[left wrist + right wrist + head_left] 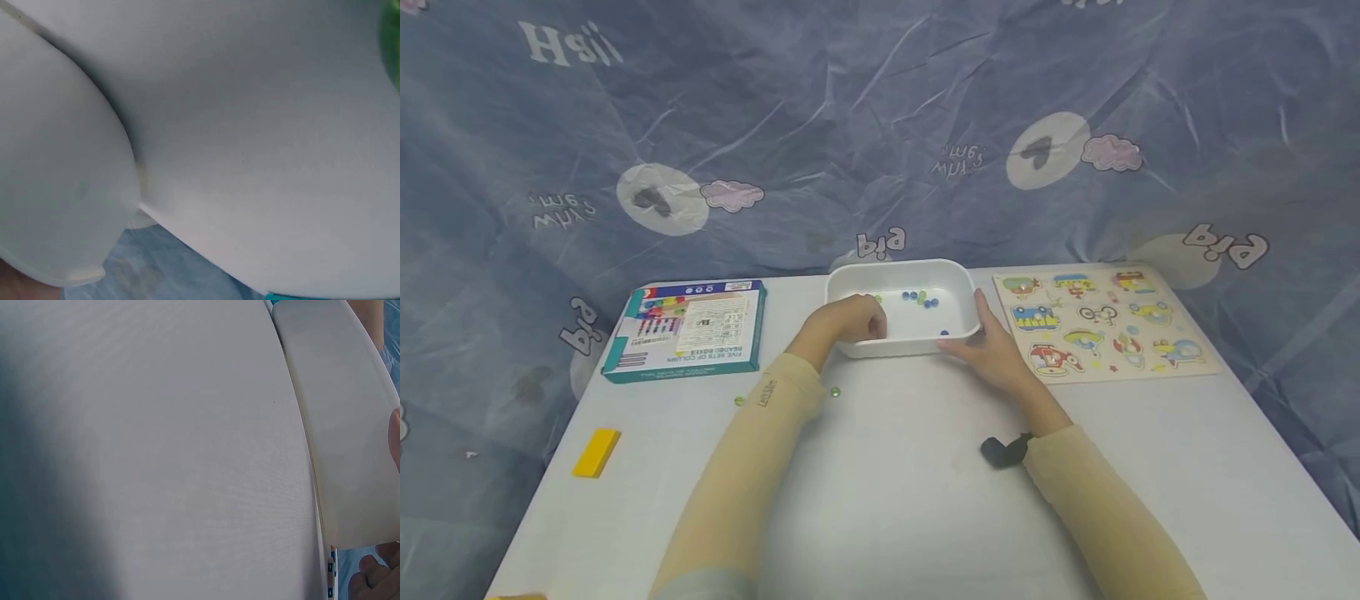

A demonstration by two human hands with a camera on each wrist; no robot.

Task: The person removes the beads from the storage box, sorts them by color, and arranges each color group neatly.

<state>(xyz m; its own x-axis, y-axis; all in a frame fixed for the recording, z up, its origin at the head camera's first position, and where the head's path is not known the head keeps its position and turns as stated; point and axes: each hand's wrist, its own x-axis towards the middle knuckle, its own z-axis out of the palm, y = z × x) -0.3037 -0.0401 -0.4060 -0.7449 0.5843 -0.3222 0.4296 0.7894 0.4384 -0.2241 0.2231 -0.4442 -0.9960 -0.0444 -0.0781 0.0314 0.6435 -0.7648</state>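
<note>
A white plastic tray stands at the back middle of the table, with several blue and green marbles on its floor. My left hand reaches over the tray's left front rim, fingers bent down inside; I cannot tell whether they pinch a marble. At the right front corner my right hand grips the tray, thumb on the front and fingers along the right side. The left wrist view shows the tray's outer wall close up. In the right wrist view the tray wall is at the right.
Two green marbles, one of them the nearer marble, lie on the table by the left forearm. A boxed bead set lies left, a wooden puzzle board right. A yellow block is near the left edge.
</note>
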